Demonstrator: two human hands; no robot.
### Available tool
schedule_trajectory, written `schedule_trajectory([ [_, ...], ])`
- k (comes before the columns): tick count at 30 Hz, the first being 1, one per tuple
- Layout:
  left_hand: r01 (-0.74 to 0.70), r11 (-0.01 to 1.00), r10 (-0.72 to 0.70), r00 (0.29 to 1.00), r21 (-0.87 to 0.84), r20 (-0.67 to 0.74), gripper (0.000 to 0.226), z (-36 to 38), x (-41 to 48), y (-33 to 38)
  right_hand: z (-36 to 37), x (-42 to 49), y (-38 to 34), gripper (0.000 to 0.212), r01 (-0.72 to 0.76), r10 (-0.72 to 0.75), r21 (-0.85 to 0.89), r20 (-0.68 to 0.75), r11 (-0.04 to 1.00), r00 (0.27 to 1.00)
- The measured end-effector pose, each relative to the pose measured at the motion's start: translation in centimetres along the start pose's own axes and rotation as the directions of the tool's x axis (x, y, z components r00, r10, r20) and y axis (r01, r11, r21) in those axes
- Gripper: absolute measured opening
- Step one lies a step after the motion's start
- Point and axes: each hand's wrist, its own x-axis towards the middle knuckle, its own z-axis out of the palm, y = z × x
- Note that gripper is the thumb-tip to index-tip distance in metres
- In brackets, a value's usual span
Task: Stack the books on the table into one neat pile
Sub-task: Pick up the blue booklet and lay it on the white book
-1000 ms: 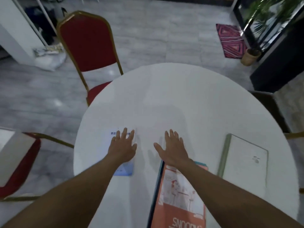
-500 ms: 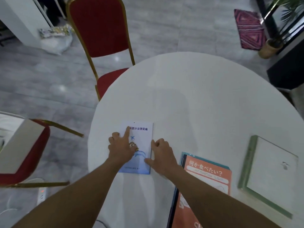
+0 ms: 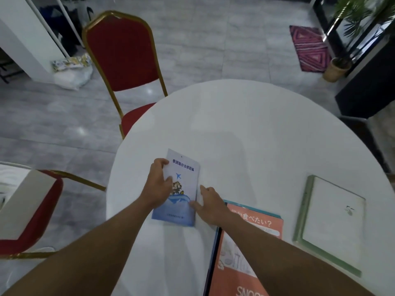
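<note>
A thin white-and-blue booklet [image 3: 186, 178] with a small plane on its cover is at the left side of the round white table [image 3: 245, 124]. My left hand [image 3: 159, 184] grips its left edge, thumb on the cover, and the booklet looks slightly raised and tilted. My right hand [image 3: 210, 205] touches its lower right edge with fingers spread. An orange book [image 3: 241, 263] lies flat at the near edge under my right forearm. A white book with a green border [image 3: 333, 221] lies to the right.
A red chair with a gold frame [image 3: 121, 54] stands at the table's far left. A second red chair [image 3: 32, 212] at the left carries a white box [image 3: 19, 201]. A potted plant [image 3: 337, 67] and pink mat [image 3: 310, 48] are on the floor.
Both hands went from resting flat on the table to the booklet. My left hand closed on its left edge and turned it, while the right hand moved to its lower right edge.
</note>
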Motion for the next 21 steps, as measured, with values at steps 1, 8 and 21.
schedule_trajectory([
  [1,-0.005,0.999,0.006,1.000,-0.040,0.020,0.040,0.3,0.1,0.9,-0.7,-0.4,0.3,0.049,-0.005,0.005,0.033,0.005,0.999,1.000],
  [8,-0.031,0.986,0.048,0.994,-0.164,0.102,0.033,4.6,-0.6,7.3,-5.8,-3.7,3.0,0.041,-0.092,0.125,0.375,-0.065,0.922,0.990],
  [21,-0.408,0.892,0.282,0.837,0.192,0.469,0.081,21.9,-3.8,16.5,-14.7,-13.5,18.3,0.052,-0.126,0.348,0.462,-0.434,0.878,0.831],
])
